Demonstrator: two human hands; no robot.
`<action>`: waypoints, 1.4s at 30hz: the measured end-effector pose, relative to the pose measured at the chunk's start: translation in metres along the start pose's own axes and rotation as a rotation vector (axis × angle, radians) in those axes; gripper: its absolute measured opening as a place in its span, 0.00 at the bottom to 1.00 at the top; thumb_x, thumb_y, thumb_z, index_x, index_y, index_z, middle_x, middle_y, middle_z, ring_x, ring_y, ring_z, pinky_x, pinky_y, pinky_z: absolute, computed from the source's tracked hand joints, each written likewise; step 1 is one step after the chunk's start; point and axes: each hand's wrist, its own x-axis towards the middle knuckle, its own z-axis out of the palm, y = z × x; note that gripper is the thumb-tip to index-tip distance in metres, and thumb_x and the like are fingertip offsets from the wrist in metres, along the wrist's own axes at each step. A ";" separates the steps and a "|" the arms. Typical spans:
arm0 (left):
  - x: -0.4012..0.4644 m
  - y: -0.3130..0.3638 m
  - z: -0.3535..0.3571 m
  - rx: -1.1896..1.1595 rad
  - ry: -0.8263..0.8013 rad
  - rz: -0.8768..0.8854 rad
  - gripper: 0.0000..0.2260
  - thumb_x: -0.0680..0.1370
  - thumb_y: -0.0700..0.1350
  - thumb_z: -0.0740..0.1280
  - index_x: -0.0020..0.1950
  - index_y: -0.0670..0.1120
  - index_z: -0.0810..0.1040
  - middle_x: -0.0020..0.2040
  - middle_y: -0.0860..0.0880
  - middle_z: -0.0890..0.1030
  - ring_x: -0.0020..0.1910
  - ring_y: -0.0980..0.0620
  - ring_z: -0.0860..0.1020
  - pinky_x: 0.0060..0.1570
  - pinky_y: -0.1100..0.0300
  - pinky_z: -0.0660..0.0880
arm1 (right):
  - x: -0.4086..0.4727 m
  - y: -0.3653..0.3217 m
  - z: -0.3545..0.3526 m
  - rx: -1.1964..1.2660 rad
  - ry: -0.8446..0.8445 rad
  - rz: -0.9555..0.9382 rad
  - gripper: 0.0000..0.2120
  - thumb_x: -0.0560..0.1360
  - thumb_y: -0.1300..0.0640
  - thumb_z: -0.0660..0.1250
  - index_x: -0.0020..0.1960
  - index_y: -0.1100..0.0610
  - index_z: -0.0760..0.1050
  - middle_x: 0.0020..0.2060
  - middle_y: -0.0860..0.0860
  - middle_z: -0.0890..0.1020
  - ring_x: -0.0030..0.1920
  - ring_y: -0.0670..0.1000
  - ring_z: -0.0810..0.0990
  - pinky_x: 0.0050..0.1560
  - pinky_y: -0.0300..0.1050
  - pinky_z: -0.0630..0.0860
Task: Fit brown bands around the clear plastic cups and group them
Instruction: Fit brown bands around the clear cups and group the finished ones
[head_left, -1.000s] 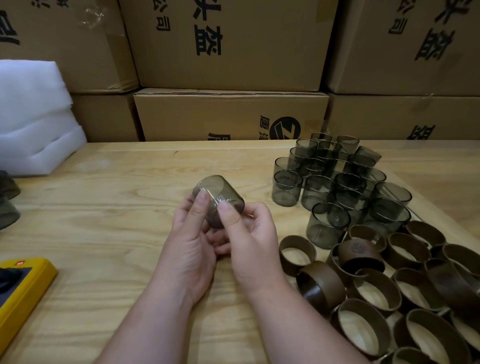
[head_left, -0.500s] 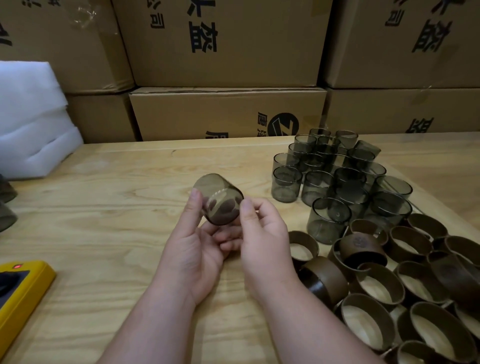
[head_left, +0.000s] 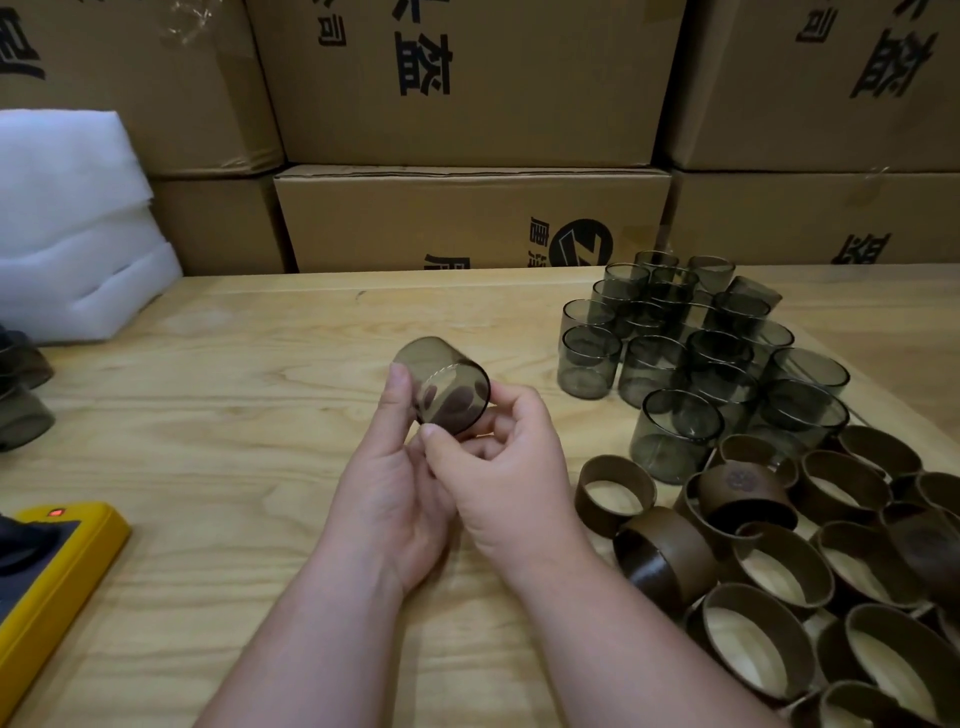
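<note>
A smoky clear plastic cup (head_left: 441, 384) is held tilted above the wooden table (head_left: 234, 415), its base toward the boxes and its open mouth toward me. My left hand (head_left: 395, 499) grips it, thumb up along its left side and fingers showing through the wall. My right hand (head_left: 511, 467) pinches the cup's lower rim with thumb and curled fingers. Several bare cups (head_left: 675, 358) stand grouped at the right. Several brown bands (head_left: 779, 561) lie in a pile in front of them. No band is on the held cup.
Stacked cardboard boxes (head_left: 467, 223) wall off the table's far edge. White foam sheets (head_left: 72, 228) sit at the far left, with two dark cups (head_left: 21, 395) at the left edge. A yellow device (head_left: 57, 561) lies at the near left.
The cup has turned in my hands, its mouth now more toward me. My right thumb has slid from the cup's upper side down to its lower rim.
</note>
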 end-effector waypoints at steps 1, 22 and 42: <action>0.000 0.000 0.000 0.006 -0.001 -0.002 0.22 0.72 0.62 0.69 0.44 0.44 0.89 0.48 0.40 0.85 0.44 0.43 0.79 0.51 0.53 0.81 | 0.000 0.001 0.000 -0.002 0.006 -0.007 0.22 0.68 0.60 0.79 0.55 0.48 0.73 0.45 0.44 0.87 0.37 0.46 0.86 0.43 0.42 0.82; -0.007 -0.020 0.000 0.631 0.007 0.473 0.33 0.67 0.40 0.81 0.68 0.55 0.73 0.61 0.57 0.84 0.58 0.54 0.84 0.57 0.59 0.81 | 0.010 -0.005 -0.010 0.554 0.080 0.333 0.27 0.79 0.35 0.61 0.53 0.56 0.86 0.53 0.60 0.87 0.52 0.59 0.87 0.53 0.55 0.81; -0.001 -0.016 -0.005 0.506 0.097 0.510 0.15 0.83 0.42 0.64 0.63 0.60 0.78 0.66 0.61 0.81 0.67 0.64 0.76 0.70 0.56 0.72 | 0.012 0.008 -0.006 0.109 0.152 0.055 0.18 0.82 0.56 0.63 0.43 0.38 0.86 0.45 0.40 0.88 0.50 0.42 0.86 0.60 0.53 0.82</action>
